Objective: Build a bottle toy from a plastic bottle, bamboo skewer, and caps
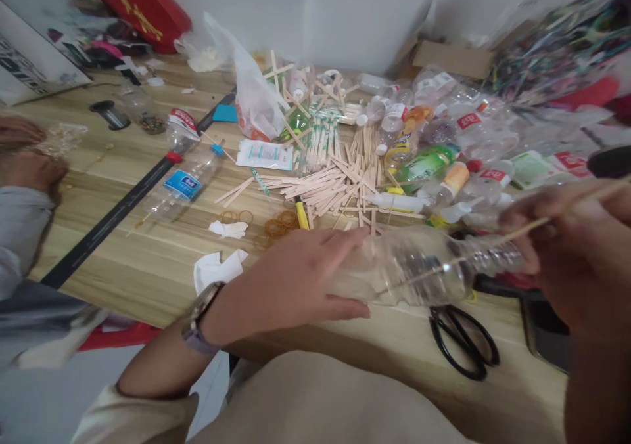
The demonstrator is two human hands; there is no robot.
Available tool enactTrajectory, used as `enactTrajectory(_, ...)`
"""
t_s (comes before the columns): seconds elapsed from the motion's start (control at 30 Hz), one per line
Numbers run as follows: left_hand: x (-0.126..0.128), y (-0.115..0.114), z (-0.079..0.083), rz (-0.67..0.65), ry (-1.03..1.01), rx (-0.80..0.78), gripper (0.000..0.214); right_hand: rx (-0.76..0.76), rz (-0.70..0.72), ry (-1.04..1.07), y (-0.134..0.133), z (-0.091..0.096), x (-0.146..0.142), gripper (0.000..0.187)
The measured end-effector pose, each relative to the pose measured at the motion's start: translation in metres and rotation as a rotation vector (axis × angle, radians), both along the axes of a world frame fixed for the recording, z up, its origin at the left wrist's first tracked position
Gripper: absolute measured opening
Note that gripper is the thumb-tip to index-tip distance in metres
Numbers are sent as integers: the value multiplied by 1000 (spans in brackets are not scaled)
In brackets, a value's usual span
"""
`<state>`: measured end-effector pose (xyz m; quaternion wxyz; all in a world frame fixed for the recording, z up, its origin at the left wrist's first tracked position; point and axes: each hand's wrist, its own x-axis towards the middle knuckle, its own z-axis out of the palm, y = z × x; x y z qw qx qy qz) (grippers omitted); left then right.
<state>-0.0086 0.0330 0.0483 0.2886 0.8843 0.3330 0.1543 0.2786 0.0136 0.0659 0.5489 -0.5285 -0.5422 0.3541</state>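
Note:
A clear plastic bottle (pixel 414 266) lies sideways above the table's front edge, its neck pointing right. My left hand (pixel 290 280), with a watch on the wrist, grips the bottle's base between thumb and fingers. At the other end, my right hand (pixel 582 247) is closed on a thin wooden stick (pixel 530 228) beside the neck. The stick slants down along the bottle, its far part seen through the clear wall; where it enters I cannot make out. Black-handled scissors (pixel 463 342) lie just below the bottle.
Flat wooden sticks (pixel 335 194) are heaped mid-table, with rubber bands (pixel 280 224) and a yellow-handled tool (pixel 301 213) in front. Plastic bottles (pixel 434 161) crowd the back right. A labelled bottle (pixel 182 184) lies left. Another person's hands (pixel 29 161) hold a small bag at the far left.

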Motion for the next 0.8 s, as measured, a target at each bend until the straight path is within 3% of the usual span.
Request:
enactTrajectory(0.13, 0, 15, -8, -25, -110, -462, 75, -79, 125, 62, 22, 11, -27, 35)
enactTrajectory(0.23, 1, 19, -16, -60, -202, -743, 59, -208, 107, 197, 37, 4, -30, 36)
enactTrajectory(0.33, 3, 18, -24, -40, -279, -930, 59, -305, 116, 257, 46, -5, -29, 27)
enactTrajectory(0.47, 4, 13, -30, -22, -367, -1067, 56, -391, 127, 243, 47, -7, -29, 24)
enactTrajectory(0.8, 10, 2, -42, 69, -462, -1070, 50, -471, 110, 204, 47, -4, -38, 39)
